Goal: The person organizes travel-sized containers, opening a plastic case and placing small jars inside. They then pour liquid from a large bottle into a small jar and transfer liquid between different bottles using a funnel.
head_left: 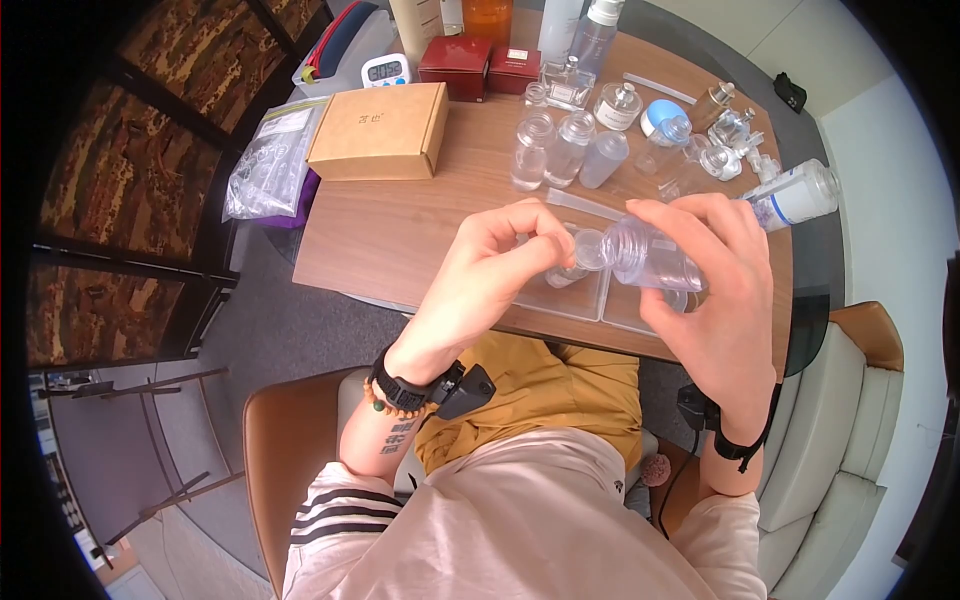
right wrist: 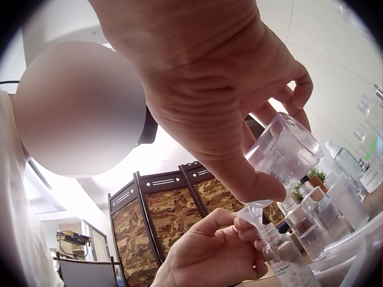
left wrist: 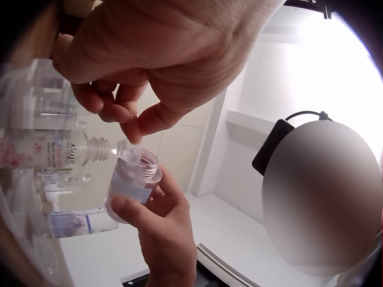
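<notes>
My right hand (head_left: 715, 290) grips a clear wide-necked bottle (head_left: 660, 262), tipped so its open threaded mouth points left. That mouth is right at the rim of a small clear funnel (head_left: 590, 250). Thumb and fingertips of my left hand (head_left: 485, 255) pinch the funnel at its edge. Below the funnel stands a small clear bottle with a printed floral label (right wrist: 287, 263); the funnel's narrow end is at its threaded neck, as the left wrist view shows. Part of that small bottle is hidden by the left hand in the head view.
Several clear bottles (head_left: 568, 148) stand behind the hands. A white labelled bottle (head_left: 800, 195) is at the right. Farther back are a cardboard box (head_left: 375, 130), dark red boxes (head_left: 455, 68), a timer (head_left: 386, 70) and a plastic bag (head_left: 265, 165). A clear tray (head_left: 602, 300) lies at the near edge.
</notes>
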